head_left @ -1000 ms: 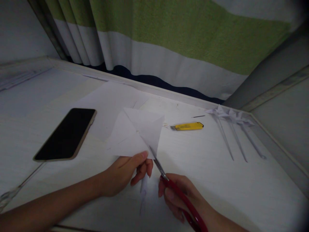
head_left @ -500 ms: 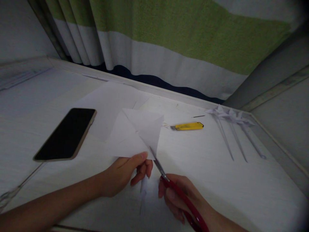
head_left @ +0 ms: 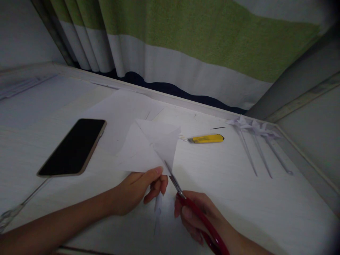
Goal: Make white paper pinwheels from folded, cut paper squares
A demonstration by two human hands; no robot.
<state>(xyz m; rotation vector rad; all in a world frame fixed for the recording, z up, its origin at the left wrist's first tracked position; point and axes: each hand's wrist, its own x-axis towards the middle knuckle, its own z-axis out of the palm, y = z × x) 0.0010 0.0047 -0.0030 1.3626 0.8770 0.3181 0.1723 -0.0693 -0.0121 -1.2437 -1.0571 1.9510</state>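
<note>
A square sheet of white paper with diagonal lines is pinched at its lower edge by my left hand, thumb on top and fingers curled beneath. Red-handled scissors are gripped in my right hand. Their blades reach up to the left and lie across the paper near its lower right corner, along a diagonal line. A thin rolled piece of white paper lies on the table below my left fingers, partly hidden.
A yellow utility knife lies right of the sheet, near a thin dark stick. Three paper pinwheels on sticks rest at the right. A phone lies left, by larger paper. A curtain hangs behind the ledge.
Almost nothing differs. Both hands, the paper and the scissors hold practically the same position.
</note>
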